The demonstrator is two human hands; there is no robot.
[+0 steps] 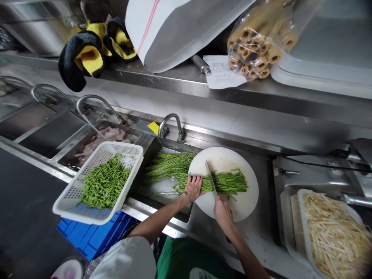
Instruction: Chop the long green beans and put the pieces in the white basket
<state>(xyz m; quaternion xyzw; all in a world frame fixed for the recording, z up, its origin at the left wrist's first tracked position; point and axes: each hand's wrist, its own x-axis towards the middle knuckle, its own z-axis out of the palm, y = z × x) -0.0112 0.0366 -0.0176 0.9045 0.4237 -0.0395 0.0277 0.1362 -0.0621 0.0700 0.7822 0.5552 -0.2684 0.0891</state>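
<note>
A round white cutting board (247,201) lies on the steel counter beside a sink. Long green stalks (174,164) run from the sink onto the board, with my left hand (194,188) pressed over the bundle at the board's left edge. My right hand (223,213) is closed round the handle of a knife (212,179), whose blade stands across the stalks just right of my left hand. Cut green pieces (232,182) lie in rows to the right of the blade. The knife's handle is mostly hidden in my fingers.
A white perforated basket (134,149) of cut green pieces sits left of the sink, above a blue crate (90,236). Curved faucets (171,116) line the back. Bean sprouts (334,232) fill a tray at right. An overhead shelf (162,79) holds gloves and bagged goods.
</note>
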